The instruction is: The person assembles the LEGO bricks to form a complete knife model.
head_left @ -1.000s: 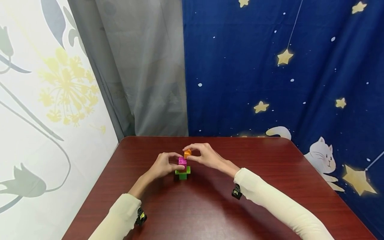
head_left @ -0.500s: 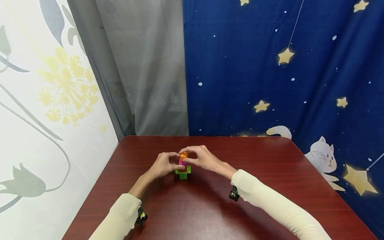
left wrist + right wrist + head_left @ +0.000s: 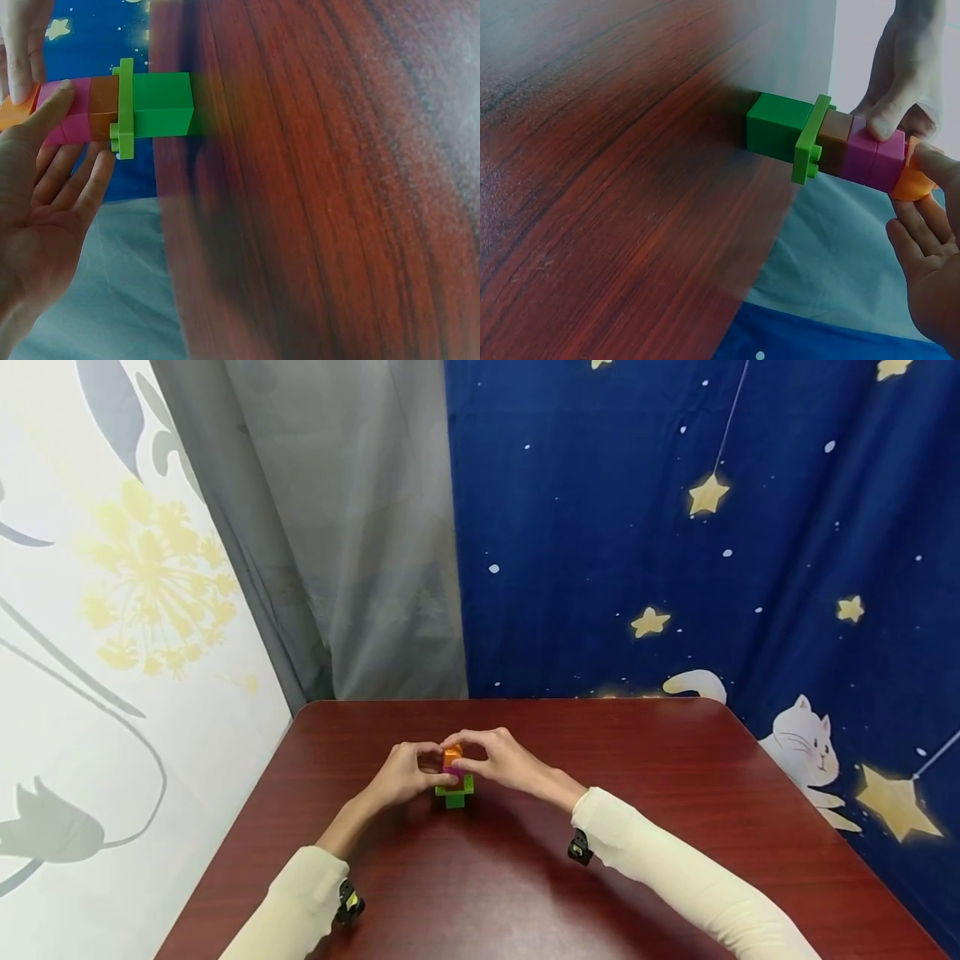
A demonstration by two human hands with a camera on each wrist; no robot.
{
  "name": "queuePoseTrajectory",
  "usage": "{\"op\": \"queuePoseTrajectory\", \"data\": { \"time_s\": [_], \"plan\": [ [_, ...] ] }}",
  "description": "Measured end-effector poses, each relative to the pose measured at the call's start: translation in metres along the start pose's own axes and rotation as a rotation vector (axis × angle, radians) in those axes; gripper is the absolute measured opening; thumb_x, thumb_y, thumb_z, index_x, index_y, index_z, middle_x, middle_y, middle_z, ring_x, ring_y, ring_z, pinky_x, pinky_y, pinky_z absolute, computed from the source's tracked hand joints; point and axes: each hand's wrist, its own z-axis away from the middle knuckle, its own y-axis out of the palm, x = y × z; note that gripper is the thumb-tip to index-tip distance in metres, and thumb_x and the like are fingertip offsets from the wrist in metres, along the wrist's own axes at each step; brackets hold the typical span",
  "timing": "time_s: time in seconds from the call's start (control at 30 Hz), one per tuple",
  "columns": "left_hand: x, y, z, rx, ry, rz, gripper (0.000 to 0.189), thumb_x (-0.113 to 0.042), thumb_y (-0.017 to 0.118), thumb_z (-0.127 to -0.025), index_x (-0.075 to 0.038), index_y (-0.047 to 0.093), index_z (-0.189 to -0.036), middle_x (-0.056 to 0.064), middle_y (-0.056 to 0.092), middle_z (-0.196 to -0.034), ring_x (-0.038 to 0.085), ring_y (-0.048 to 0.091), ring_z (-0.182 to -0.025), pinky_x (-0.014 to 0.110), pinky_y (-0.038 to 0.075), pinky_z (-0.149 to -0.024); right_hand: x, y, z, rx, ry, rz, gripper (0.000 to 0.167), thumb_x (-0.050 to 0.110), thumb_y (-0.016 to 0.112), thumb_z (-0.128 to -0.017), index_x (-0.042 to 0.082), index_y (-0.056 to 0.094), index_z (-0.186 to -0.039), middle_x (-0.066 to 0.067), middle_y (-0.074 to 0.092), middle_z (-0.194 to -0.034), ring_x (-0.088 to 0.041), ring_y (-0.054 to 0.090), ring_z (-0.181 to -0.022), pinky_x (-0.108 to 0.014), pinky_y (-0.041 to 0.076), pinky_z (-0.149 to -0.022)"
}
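A small tower of toy building bricks stands on the table. Its base is a green brick [image 3: 776, 127], topped by a wider lime green plate [image 3: 126, 109]. Above that come a brown brick [image 3: 832, 139] and two magenta bricks [image 3: 874, 157]. An orange brick [image 3: 913, 178] with a rounded side sits at the top, right against the upper magenta one. My left hand [image 3: 401, 774] grips the magenta part between thumb and fingers. From the right, my right hand [image 3: 502, 758] pinches the orange brick. In the head view, fingers partly cover the upper bricks.
The dark red wooden table [image 3: 637, 793] reaches back to a grey curtain [image 3: 375, 568] and a blue star-patterned curtain [image 3: 585, 527]. A white flowered curtain [image 3: 135, 735] hangs along the left side. Each wrist wears a small black camera.
My right hand has moved left and down, bringing the orange brick from above right of the tower onto its top. The left hand keeps its grip on the magenta bricks.
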Motion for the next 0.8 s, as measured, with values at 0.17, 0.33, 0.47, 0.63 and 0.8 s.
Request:
{"op": "queuePoseTrajectory", "data": {
  "time_s": [0.17,0.33,0.47,0.63,0.8],
  "plan": [
    [0.0,-0.002,0.002,0.012,0.004,0.006,0.038,-0.018,0.091,-0.082,-0.004,0.076,-0.114,0.006,0.078,-0.101,0.016,0.077,-0.089,0.029,0.061,-0.079,0.001,0.004,0.0,0.005,0.001,0.002,0.028,0.019,0.075,-0.097,0.017,0.072,-0.125,0.004,0.075,-0.116,-0.005,0.063,-0.084,-0.032,0.058,-0.083],
    [-0.001,-0.003,0.003,0.023,-0.004,-0.013,0.04,-0.019,0.09,-0.083,-0.006,0.075,-0.118,0.004,0.078,-0.1,0.013,0.076,-0.087,0.028,0.061,-0.078,0.003,0.007,-0.001,0.01,-0.002,0.021,0.027,0.019,0.075,-0.097,0.017,0.072,-0.125,0.003,0.075,-0.118,-0.006,0.066,-0.092,-0.023,0.055,-0.088],
    [-0.001,-0.004,0.003,0.027,-0.002,-0.016,0.041,-0.02,0.09,-0.083,-0.006,0.075,-0.118,0.004,0.078,-0.1,0.014,0.076,-0.087,0.028,0.061,-0.078,0.001,0.008,0.0,-0.008,-0.001,0.015,0.027,0.018,0.075,-0.097,0.017,0.072,-0.124,0.004,0.075,-0.12,-0.005,0.068,-0.102,-0.025,0.055,-0.093],
    [-0.001,-0.003,0.003,0.032,-0.002,-0.008,0.042,-0.019,0.091,-0.082,-0.005,0.075,-0.119,0.005,0.078,-0.102,0.014,0.076,-0.089,0.028,0.061,-0.078,-0.005,0.011,0.004,-0.028,-0.008,-0.005,0.028,0.02,0.075,-0.097,0.019,0.072,-0.125,0.006,0.074,-0.123,-0.004,0.068,-0.108,-0.027,0.055,-0.094],
    [-0.002,-0.001,0.001,0.032,0.004,0.01,0.042,-0.02,0.091,-0.082,-0.006,0.075,-0.119,0.006,0.078,-0.103,0.016,0.076,-0.09,0.028,0.061,-0.079,-0.009,0.012,0.009,-0.056,-0.027,-0.038,0.03,0.02,0.074,-0.098,0.019,0.071,-0.128,0.007,0.072,-0.127,-0.007,0.067,-0.115,-0.029,0.054,-0.098]
  ]
}}
